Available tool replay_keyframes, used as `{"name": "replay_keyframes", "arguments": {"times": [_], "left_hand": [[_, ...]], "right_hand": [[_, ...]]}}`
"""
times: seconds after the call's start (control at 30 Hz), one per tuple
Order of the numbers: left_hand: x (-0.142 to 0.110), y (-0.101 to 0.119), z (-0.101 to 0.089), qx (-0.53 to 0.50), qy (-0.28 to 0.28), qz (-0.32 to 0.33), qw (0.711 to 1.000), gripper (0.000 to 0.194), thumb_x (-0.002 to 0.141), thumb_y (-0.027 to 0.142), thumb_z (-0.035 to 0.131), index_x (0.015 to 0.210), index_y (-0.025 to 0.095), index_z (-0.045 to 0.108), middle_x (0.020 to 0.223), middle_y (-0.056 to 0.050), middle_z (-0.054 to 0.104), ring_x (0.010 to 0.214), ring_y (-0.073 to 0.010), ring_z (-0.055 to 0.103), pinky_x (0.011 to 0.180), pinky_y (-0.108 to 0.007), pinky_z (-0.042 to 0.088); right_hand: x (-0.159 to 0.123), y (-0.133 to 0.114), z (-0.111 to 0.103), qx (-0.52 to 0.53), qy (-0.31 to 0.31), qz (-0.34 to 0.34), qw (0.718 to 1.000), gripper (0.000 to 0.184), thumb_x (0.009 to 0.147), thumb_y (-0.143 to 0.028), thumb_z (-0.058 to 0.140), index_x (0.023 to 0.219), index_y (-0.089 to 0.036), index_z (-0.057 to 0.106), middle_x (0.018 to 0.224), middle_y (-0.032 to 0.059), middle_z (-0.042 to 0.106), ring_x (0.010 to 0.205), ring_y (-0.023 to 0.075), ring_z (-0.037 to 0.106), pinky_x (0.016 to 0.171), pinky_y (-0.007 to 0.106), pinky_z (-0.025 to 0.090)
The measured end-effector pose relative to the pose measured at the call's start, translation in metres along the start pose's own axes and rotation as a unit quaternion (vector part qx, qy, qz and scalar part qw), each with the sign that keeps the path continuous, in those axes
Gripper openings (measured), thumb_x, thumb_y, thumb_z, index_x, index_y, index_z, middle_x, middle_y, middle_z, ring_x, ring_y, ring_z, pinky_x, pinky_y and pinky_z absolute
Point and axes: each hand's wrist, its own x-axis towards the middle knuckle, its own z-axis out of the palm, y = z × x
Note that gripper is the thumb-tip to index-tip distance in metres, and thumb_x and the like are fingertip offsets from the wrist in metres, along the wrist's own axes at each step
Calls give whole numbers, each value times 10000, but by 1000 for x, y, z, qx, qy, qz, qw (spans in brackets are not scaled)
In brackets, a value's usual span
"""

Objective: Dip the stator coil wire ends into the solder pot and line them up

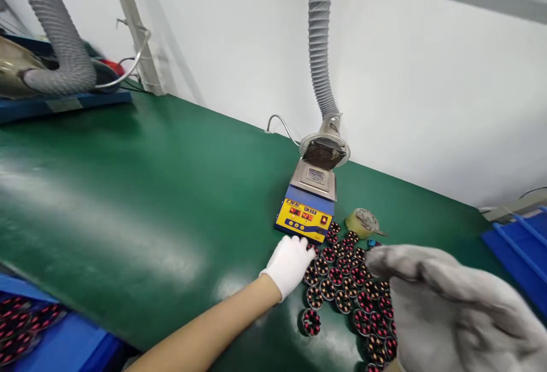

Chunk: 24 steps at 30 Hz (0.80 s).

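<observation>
My left hand [289, 265], in a white glove, is low on the green table at the front of a solder pot [302, 219] with a yellow panel and red digits. Its thumb and index finger close on a small round motor stator [314, 248], mostly hidden by the fingers. Many similar stators [335, 276], black with red or copper-coloured coils, stand close together to the right. One stator [311, 322] sits apart at the near side. My right hand [461, 303], in a stained grey-white glove, is raised close to the camera, fingers stretched and slightly bent, with nothing visible in it.
A ribbed exhaust hose [321, 36] with a round hood hangs behind the solder pot. A yellowish cup [362, 223] with a stick across it stands beside the stators. A blue bin [60, 338] with more stators is lower left; a blue rack [519, 241] is at right.
</observation>
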Motion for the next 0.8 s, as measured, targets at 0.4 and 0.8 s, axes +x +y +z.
{"name": "replay_keyframes", "arguments": {"times": [0.4,0.8], "left_hand": [[5,18,-129,-116,463,-8,879,166,783,134,595,920,204,532,1213,-83,516,1146,-267,450,934,-434,408],[-15,17,-138,-108,361,82,923,506,841,66,391,1325,200,324,1277,-100,476,1100,-234,488,903,-381,443]], "right_hand": [[37,57,23,273,17,154,950,315,758,-321,692,1066,-278,640,1147,40,647,1026,182,616,863,267,509],[31,61,32,72,46,40,996,203,623,-200,787,803,-233,698,887,43,682,838,180,646,735,259,543]]}}
